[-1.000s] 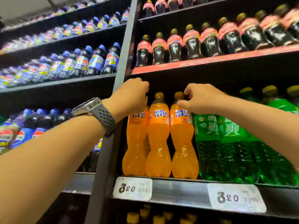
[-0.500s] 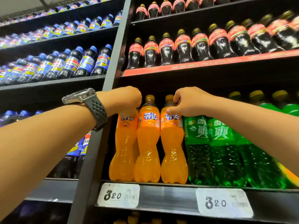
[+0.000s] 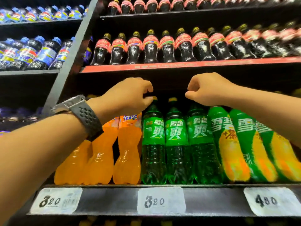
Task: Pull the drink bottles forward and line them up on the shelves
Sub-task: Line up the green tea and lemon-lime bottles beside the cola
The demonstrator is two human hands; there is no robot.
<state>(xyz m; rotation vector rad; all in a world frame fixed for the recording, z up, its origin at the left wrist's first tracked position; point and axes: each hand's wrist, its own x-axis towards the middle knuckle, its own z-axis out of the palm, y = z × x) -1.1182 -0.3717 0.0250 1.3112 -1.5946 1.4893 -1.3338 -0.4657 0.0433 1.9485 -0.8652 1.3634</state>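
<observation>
The step in hand looks like facing the green plastic soda bottles with yellow caps (image 3: 154, 141) that stand in a row at the centre of the frame, on the dark metal shelf (image 3: 114, 204) with white price tags along its lip. The left hand (image 3: 130, 95), fingers curled, pinches or touches the cap of the leftmost green bottle; which one is hard to tell. The right hand (image 3: 210, 90) is curled just above the third green bottle's top, and whether it grips the cap is hidden. The next move probably calls for drawing both bottles to the shelf edge, level with their neighbours. Orange plastic soda bottles (image 3: 128, 149) press close at left, green-and-yellow labelled bottles (image 3: 228, 144) at right, and the red-edged shelf (image 3: 179, 64) overhead leaves little room.
</observation>
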